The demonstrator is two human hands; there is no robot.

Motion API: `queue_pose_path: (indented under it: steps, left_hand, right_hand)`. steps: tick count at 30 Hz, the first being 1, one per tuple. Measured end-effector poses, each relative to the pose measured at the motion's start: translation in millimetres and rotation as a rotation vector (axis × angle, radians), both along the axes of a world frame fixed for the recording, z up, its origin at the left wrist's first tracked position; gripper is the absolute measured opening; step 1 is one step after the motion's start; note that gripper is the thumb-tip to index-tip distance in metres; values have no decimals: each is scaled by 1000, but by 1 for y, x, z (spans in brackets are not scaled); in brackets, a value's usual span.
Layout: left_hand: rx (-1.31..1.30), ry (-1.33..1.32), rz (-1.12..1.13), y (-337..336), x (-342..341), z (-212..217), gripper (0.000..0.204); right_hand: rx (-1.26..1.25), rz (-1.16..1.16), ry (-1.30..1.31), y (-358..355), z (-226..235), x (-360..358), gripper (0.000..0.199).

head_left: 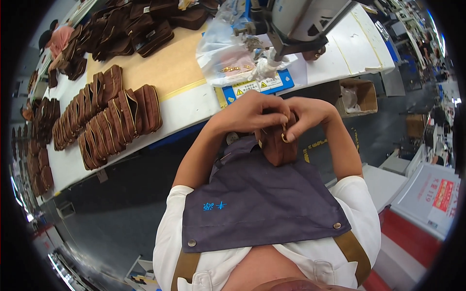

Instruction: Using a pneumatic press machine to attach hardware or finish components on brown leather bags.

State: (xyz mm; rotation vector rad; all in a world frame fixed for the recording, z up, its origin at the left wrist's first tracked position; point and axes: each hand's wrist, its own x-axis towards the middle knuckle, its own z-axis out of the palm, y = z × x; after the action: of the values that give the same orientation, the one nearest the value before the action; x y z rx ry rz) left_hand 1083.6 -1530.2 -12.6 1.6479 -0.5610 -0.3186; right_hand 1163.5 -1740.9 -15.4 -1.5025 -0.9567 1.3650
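Note:
A small brown zip pouch [281, 149] is held up in front of my dark apron, its lower end close to the cloth. My left hand [251, 112] curls over the pouch's upper part, thumb and fingers pressed in. From the other side my right hand [309, 115] closes on the same top end, its thumb beside a small gold ring [285, 138]. Both hands' fingertips meet at the pouch's end, so what exactly they pinch there is partly hidden.
A machine [296, 24] stands just beyond my hands over a blue base plate. Gold hooks [235, 69] lie on clear plastic beside it. Rows of brown pouches [121, 121] fill the left tabletop, with more piled behind. A cardboard box [361, 97] sits right of the table; another person works far left.

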Motion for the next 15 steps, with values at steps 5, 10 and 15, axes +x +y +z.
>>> queue_pose_path:
  steps: [5, 10, 15]
  left_hand:
    - [103, -201, 316, 8, 19, -21, 13]
    - [-117, 138, 455, 9, 42, -28, 16]
    - [-244, 339, 470, 16, 65, -30, 15]
  right_hand:
    - [6, -398, -289, 8, 7, 4, 36]
    - [55, -489, -387, 15, 2, 29, 45]
    - [78, -549, -280, 21, -5, 45, 55]
